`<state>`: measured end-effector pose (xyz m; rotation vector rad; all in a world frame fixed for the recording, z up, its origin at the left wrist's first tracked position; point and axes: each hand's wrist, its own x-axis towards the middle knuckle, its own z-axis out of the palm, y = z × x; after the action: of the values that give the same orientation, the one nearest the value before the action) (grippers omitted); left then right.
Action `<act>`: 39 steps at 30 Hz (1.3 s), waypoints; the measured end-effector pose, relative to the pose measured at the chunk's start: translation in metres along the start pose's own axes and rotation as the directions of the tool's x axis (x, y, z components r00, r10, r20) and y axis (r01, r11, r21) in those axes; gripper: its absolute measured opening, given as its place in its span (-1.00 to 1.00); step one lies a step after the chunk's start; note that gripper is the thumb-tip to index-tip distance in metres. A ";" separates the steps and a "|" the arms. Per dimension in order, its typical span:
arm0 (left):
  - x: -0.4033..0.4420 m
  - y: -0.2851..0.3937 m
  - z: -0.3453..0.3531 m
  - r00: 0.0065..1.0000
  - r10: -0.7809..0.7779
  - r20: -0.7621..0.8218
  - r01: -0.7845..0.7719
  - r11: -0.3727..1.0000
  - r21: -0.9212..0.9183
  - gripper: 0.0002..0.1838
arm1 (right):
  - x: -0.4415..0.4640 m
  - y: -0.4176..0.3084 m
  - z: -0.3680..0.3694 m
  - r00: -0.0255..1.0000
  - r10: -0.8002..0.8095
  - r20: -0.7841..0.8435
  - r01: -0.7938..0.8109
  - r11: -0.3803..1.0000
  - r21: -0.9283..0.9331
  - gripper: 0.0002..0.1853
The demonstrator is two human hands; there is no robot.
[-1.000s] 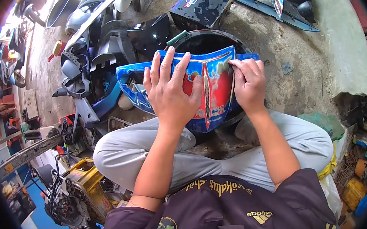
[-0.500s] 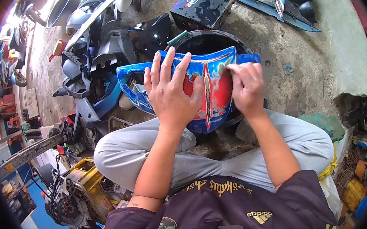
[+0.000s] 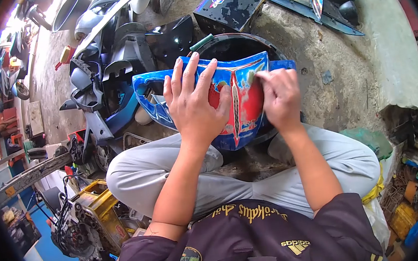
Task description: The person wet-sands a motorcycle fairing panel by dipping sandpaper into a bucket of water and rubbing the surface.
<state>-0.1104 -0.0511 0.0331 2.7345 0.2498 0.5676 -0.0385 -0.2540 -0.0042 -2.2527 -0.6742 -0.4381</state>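
Observation:
A blue and red motorcycle body panel [image 3: 252, 102] lies in front of me, its paint worn in patches and a bare strip running down its middle. Spread flat over its left half is my left hand [image 3: 194, 102], fingers apart and pressing on the surface. My right hand [image 3: 281, 98] is curled at the upper right of the panel, fingertips pinched against the paint. A small greenish patch shows by those fingertips; whether it is a held piece or part of the surface I cannot make out. Behind the panel sits a round black basin [image 3: 258, 44].
A green rod-like piece [image 3: 201, 43] rests on the basin's rim. Dark motorcycle fairings [image 3: 128, 46] are piled at the left, with a black box [image 3: 229, 8] at the back. Blue panels [image 3: 307, 12] lie back right. An engine [image 3: 82, 231] stands at lower left.
My right hand has shifted very slightly on the panel, its fingertips staying near the same worn patch. The panel has tilted a touch; my left hand keeps its place.

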 end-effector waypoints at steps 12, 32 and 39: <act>0.000 0.001 -0.001 1.000 0.002 0.000 -0.002 1.000 0.015 -0.43 | -0.004 -0.008 0.004 1.000 -0.023 0.003 0.023 0.996 0.091 -0.75; -0.001 0.000 -0.002 1.000 0.007 0.003 -0.007 1.000 0.011 -0.42 | 0.001 0.002 0.002 1.000 -0.009 -0.007 0.009 1.000 0.012 -0.78; 0.000 0.001 0.000 1.000 0.008 -0.006 -0.008 1.000 0.004 -0.43 | 0.001 -0.004 0.001 0.999 -0.040 0.007 0.040 0.999 0.016 -0.76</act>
<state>-0.1104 -0.0518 0.0335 2.7395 0.2424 0.5774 -0.0398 -0.2509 -0.0024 -2.2303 -0.7247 -0.4432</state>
